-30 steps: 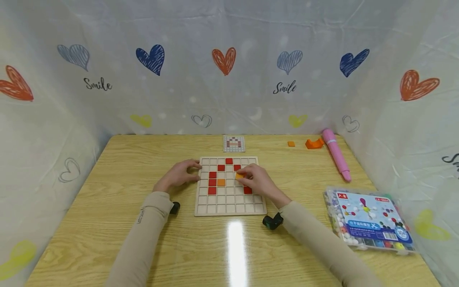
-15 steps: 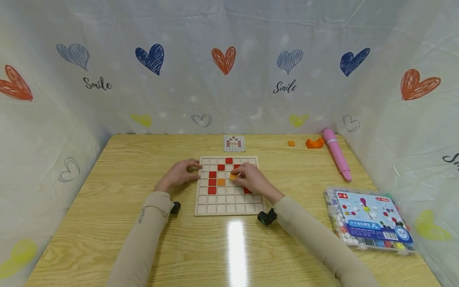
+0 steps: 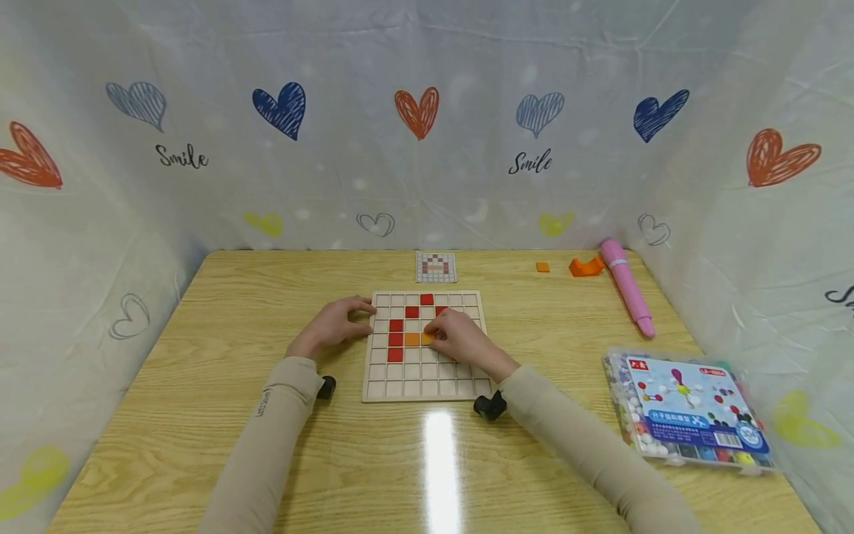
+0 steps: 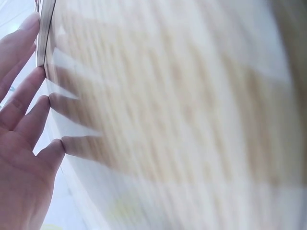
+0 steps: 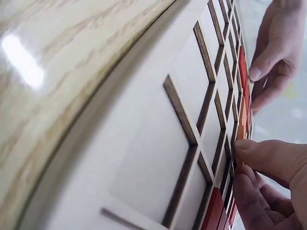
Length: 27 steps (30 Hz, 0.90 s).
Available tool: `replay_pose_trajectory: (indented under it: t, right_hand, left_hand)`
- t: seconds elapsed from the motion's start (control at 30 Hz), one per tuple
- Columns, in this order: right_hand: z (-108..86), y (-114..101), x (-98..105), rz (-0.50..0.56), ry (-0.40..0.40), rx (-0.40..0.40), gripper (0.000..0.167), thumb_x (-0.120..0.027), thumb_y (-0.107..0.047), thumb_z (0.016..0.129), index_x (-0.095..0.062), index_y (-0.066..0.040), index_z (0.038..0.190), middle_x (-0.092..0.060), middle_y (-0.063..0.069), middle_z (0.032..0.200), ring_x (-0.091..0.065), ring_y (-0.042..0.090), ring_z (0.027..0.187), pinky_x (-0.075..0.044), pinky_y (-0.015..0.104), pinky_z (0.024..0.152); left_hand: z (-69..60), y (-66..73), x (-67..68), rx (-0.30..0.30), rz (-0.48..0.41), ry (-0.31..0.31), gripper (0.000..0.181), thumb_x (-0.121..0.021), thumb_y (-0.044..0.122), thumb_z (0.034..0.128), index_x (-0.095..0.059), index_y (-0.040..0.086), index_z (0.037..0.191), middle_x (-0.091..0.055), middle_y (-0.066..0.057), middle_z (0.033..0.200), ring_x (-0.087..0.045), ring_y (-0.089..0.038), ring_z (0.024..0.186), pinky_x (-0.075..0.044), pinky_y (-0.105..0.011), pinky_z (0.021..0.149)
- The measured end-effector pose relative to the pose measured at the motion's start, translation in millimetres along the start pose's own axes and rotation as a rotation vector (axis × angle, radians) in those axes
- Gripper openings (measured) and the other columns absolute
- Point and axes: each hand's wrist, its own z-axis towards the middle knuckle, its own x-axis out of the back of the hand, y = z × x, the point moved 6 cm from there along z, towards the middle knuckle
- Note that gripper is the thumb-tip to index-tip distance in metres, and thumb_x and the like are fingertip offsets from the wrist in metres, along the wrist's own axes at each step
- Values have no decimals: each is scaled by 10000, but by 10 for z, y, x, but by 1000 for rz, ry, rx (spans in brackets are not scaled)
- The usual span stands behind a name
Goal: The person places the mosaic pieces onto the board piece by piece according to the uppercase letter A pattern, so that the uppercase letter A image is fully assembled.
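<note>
A light wooden grid board (image 3: 411, 389) lies on the table with several red tiles (image 3: 396, 340) in its cells. One orange tile (image 3: 411, 340) sits beside a red one. My right hand (image 3: 463, 341) pinches a second orange tile (image 3: 427, 339) at the cell just right of it; in the right wrist view the thumb and fingers of this hand (image 5: 273, 177) meet at the grid. At the board's left edge rests my left hand (image 3: 331, 324), fingers loosely extended. The left wrist view shows that hand's fingertips (image 4: 42, 72) against the board's side and the table. My right hand covers some right-side cells.
Behind the board lies a small pattern card (image 3: 437, 268). A loose orange tile (image 3: 543, 267), an orange notched piece (image 3: 586, 267) and a pink pen-shaped object (image 3: 626, 288) lie at the back right. A clear case of coloured beads (image 3: 687, 408) sits at the right.
My right hand has carried the orange tile leftward and down to the cell beside the other orange tile. My left hand has stayed at the board's edge.
</note>
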Motion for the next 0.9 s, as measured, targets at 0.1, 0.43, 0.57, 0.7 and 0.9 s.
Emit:
replay_pose_trajectory:
  t: [0.1,0.43,0.57,0.7,0.9]
  right_hand:
    - [-11,4,-7,-7,8,-12,224,-713,-45,867,-735,-4,1087,-699,81,966,-571,153,796,-500,272,705]
    - [-36,2,-13,-7,27,3,230,-722,-89,880,-737,-7,1094,-690,75,955,-568,151,796,-494,268,689]
    - [-51,2,-11,-4,32,10,209,-707,-76,891,-742,-14,1088,-708,80,987,-605,182,860,-513,302,732]
    - [-60,3,-16,7,30,7,202,-702,-73,899,-741,-12,1087,-706,90,1019,-616,213,925,-518,336,780]
    - [-55,27,-15,35,50,-15,229,-704,-97,901,-732,-14,1113,-699,75,1005,-611,185,894,-522,314,769]
  left_hand:
    - [5,-2,-6,-3,6,-2,401,-718,149,903,-633,52,1283,-406,-129,1518,-229,-338,1456,-182,-512,1188]
    - [2,-14,-14,21,-7,1,401,-724,167,900,-638,66,1278,-405,-110,1521,-246,-327,1452,-189,-501,1189]
    - [0,-17,-18,24,-9,-3,399,-721,175,904,-637,74,1281,-405,-100,1522,-243,-315,1455,-190,-492,1191]
    - [-5,-8,-17,21,-3,-6,409,-722,171,903,-632,68,1288,-402,-111,1522,-239,-331,1453,-187,-503,1189]
    - [9,-8,-9,8,5,-6,416,-723,153,900,-625,56,1293,-404,-126,1519,-246,-343,1447,-194,-509,1186]
